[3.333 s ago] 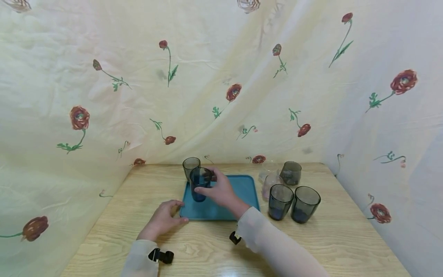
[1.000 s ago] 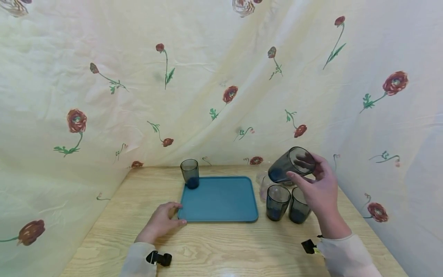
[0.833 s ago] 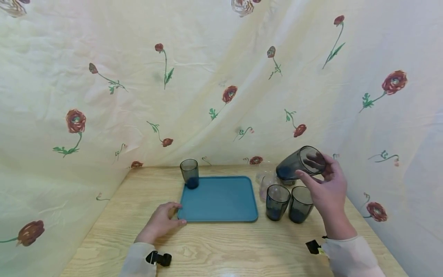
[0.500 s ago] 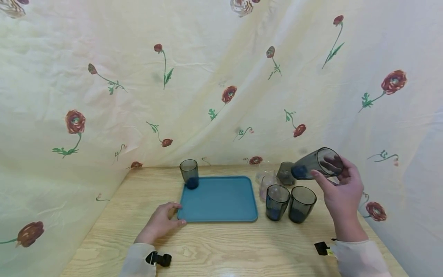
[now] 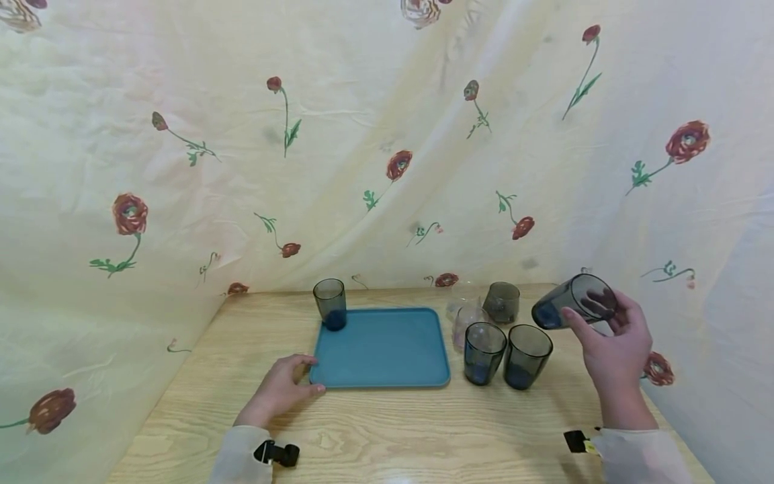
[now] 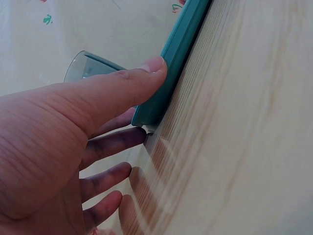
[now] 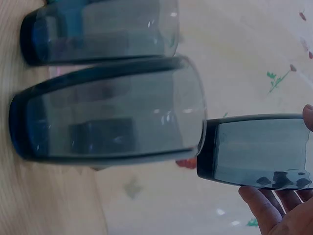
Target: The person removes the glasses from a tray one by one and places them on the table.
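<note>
My right hand [image 5: 617, 349] grips a smoky grey drinking glass [image 5: 559, 306] in the air at the right. It tilts nearly onto its side, mouth toward the palm. In the right wrist view, fingers and thumb hold the glass [image 7: 259, 147] from both sides. My left hand [image 5: 281, 390] rests at the front left corner of a blue tray [image 5: 387, 359]. In the left wrist view the thumb touches the tray's rim [image 6: 168, 81], with the other fingers spread loosely. Another smoky glass [image 5: 330, 302] stands upright in the tray's back left corner.
Right of the tray, two smoky glasses [image 5: 484, 353] [image 5: 527, 356] stand side by side. Behind them are a shorter dark glass [image 5: 502, 304] and pale clear glasses [image 5: 467, 326], partly hidden. A flowered cloth [image 5: 363, 134] hangs behind the wooden table [image 5: 363, 430].
My right hand has carried the glass from above the tray rightward past the standing glasses, tilting it; lately it moved farther right and lower. The left hand stays at the tray corner.
</note>
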A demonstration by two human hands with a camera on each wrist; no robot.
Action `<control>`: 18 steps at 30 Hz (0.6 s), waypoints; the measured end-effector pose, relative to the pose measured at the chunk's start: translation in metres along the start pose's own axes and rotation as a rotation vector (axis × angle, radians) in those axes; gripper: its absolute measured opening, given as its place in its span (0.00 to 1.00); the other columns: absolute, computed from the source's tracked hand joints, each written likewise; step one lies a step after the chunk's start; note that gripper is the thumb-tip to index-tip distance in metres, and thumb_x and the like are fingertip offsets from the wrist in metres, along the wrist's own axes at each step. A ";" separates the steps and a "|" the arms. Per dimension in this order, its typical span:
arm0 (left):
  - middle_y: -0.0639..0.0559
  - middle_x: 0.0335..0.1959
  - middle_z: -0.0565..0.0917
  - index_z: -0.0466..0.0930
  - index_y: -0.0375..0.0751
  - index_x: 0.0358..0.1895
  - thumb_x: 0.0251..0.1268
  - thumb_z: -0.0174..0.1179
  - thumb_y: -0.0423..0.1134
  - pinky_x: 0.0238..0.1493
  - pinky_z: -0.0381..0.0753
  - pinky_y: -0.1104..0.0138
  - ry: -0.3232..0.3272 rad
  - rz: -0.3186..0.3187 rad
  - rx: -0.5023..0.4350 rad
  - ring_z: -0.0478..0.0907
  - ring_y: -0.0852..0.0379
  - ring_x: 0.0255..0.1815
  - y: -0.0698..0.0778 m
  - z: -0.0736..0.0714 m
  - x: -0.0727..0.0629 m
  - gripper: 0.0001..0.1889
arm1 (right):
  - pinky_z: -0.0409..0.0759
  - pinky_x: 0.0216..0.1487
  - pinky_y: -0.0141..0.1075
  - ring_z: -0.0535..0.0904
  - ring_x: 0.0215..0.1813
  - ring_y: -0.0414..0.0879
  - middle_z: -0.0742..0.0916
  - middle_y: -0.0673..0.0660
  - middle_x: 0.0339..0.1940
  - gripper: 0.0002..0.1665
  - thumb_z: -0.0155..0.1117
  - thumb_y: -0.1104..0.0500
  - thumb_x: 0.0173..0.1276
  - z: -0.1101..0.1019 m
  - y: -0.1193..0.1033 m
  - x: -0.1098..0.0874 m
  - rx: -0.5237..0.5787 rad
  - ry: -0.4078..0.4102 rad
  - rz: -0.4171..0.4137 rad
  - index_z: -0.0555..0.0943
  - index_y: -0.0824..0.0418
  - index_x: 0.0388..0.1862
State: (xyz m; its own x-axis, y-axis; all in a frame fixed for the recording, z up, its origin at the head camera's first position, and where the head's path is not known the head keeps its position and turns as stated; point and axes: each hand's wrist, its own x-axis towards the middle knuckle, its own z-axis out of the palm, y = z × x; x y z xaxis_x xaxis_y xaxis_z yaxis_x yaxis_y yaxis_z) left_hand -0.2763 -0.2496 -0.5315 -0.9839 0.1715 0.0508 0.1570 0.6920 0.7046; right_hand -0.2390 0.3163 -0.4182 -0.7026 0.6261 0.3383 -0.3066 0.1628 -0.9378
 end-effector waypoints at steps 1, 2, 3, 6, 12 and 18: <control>0.48 0.69 0.79 0.83 0.53 0.64 0.57 0.80 0.52 0.72 0.67 0.37 0.001 0.000 0.002 0.68 0.37 0.75 0.000 0.000 0.000 0.31 | 0.80 0.42 0.17 0.81 0.59 0.40 0.86 0.50 0.61 0.42 0.85 0.64 0.58 -0.002 0.003 0.001 -0.012 0.006 0.010 0.77 0.52 0.70; 0.48 0.69 0.79 0.83 0.53 0.64 0.57 0.80 0.52 0.72 0.67 0.37 0.001 0.002 0.004 0.68 0.37 0.75 0.000 0.000 0.000 0.31 | 0.79 0.43 0.17 0.81 0.59 0.39 0.86 0.49 0.62 0.42 0.85 0.63 0.58 -0.003 0.006 0.002 -0.033 0.012 0.013 0.77 0.51 0.70; 0.48 0.69 0.79 0.83 0.53 0.64 0.57 0.80 0.52 0.72 0.67 0.37 0.002 0.002 0.003 0.68 0.37 0.75 0.000 0.000 -0.001 0.31 | 0.79 0.43 0.17 0.81 0.59 0.39 0.86 0.49 0.62 0.42 0.85 0.63 0.58 -0.005 0.009 0.003 -0.043 0.018 0.021 0.77 0.51 0.70; 0.48 0.69 0.79 0.83 0.53 0.64 0.57 0.80 0.52 0.72 0.67 0.37 0.004 0.000 0.001 0.68 0.37 0.75 0.001 0.000 -0.001 0.31 | 0.77 0.46 0.17 0.81 0.60 0.37 0.85 0.47 0.62 0.42 0.84 0.59 0.60 -0.010 0.017 0.005 -0.112 0.023 0.033 0.75 0.49 0.72; 0.48 0.69 0.79 0.82 0.51 0.65 0.58 0.80 0.50 0.73 0.66 0.38 0.001 -0.007 -0.002 0.68 0.38 0.76 0.005 -0.001 -0.002 0.30 | 0.74 0.53 0.20 0.76 0.66 0.37 0.83 0.44 0.65 0.44 0.82 0.51 0.63 -0.020 0.029 0.005 -0.248 -0.021 0.116 0.71 0.45 0.76; 0.47 0.69 0.78 0.82 0.51 0.64 0.58 0.80 0.50 0.73 0.66 0.37 0.002 -0.014 0.009 0.68 0.37 0.76 0.006 -0.001 -0.003 0.30 | 0.73 0.66 0.36 0.71 0.73 0.45 0.80 0.47 0.69 0.49 0.79 0.42 0.65 -0.027 0.039 0.007 -0.369 -0.096 0.147 0.66 0.45 0.80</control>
State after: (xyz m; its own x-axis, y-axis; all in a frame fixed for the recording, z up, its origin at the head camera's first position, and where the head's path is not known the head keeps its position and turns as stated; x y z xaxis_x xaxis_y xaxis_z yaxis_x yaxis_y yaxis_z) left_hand -0.2729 -0.2461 -0.5265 -0.9861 0.1605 0.0427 0.1444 0.7009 0.6985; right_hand -0.2384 0.3478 -0.4545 -0.7839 0.5917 0.1880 0.0405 0.3509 -0.9355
